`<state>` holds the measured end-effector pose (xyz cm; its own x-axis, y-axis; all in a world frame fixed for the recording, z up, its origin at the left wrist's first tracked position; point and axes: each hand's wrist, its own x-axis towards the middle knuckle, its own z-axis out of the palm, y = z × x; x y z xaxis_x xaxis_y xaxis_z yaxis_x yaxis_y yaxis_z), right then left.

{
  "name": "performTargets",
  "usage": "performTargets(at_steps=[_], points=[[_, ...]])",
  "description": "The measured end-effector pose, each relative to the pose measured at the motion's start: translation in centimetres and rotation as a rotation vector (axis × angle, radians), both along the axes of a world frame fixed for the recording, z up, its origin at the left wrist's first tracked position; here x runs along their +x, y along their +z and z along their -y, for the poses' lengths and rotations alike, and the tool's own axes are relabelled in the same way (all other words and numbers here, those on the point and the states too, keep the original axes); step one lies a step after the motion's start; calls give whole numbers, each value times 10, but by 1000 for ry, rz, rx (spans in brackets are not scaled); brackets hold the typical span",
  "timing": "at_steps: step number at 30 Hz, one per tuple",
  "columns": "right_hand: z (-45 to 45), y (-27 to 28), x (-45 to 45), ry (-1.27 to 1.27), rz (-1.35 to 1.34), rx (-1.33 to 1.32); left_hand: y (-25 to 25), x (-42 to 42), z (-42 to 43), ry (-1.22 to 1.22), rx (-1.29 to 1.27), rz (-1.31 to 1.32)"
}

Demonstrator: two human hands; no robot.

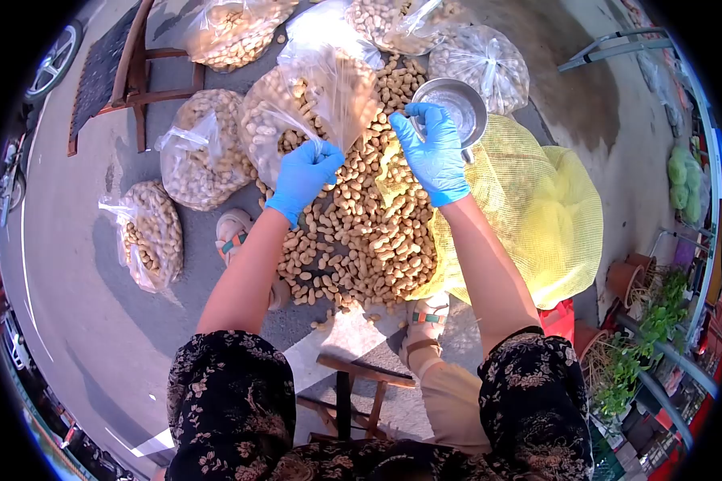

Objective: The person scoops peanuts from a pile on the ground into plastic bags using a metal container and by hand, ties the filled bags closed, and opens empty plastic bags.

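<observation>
My left hand (303, 176), in a blue glove, pinches the edge of a clear plastic bag (277, 108) partly filled with peanuts. To the right, my right hand (435, 156), also gloved, is raised over the pile with thumb and forefinger curled close together. Whatever sits between those fingertips, if anything, is too small to make out. A round metal pan (467, 100) lies just beyond the right hand, partly covered by it. Loose peanuts (377, 232) spread on the ground below both hands. Beside my right forearm rests a yellow mesh sack (529, 216).
Tied bags of peanuts stand around, including one at left (204, 152), a smaller one (150, 232) and one at upper right (481, 68). A wooden stool (136, 88) is at upper left, another wooden seat (361, 373) below me. Potted plants (642, 345) line the right side.
</observation>
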<state>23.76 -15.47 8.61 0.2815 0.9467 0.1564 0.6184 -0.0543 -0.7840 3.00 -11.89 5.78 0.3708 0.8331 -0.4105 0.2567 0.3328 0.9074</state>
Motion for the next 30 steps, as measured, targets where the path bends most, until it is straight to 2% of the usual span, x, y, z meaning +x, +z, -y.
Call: performTargets(at_steps=[1,3,5,8,9,11,12,15,17,19,21,22,25,27,28,29,30], points=[[-9,-4,-20,68,65,-10,-1,-4,10,-56,-22,-9],[-22,-21,-58,44,65,-74,14,-10,31,-207,-44,-1],[-29,-34,-76,53,93,-334,8,-17,52,-310,-3,-17],[-36,-56,-55,35,133,-516,25,-27,53,-292,-3,-36],[-37,-59,-42,65,180,-588,32,-31,47,-205,-43,28],[-32,-75,-23,-23,404,-311,50,-46,24,-23,-128,155],[-35,-60,-19,-27,433,-356,58,-55,12,64,-128,142],[-50,-44,-26,-136,565,322,68,-76,-7,235,-138,230],[-61,-34,-44,28,483,238,70,-85,-13,303,-138,272],[-64,-46,-47,285,555,-81,73,-87,-11,354,-141,261],[-68,-54,-41,215,637,-593,72,-97,-16,358,-165,334],[-68,-60,-31,193,680,-742,71,-100,-20,380,-186,375],[-50,-64,0,324,587,-500,71,-112,-29,412,-224,511],[-41,-58,14,271,-10,-328,73,-118,-33,419,-249,603],[-39,-39,10,234,-303,-233,76,-120,-35,421,-262,652],[-35,-16,8,-22,-764,-413,79,-121,-37,421,-274,701],[-37,-7,12,76,-1132,-383,81,-122,-40,383,-246,711]])
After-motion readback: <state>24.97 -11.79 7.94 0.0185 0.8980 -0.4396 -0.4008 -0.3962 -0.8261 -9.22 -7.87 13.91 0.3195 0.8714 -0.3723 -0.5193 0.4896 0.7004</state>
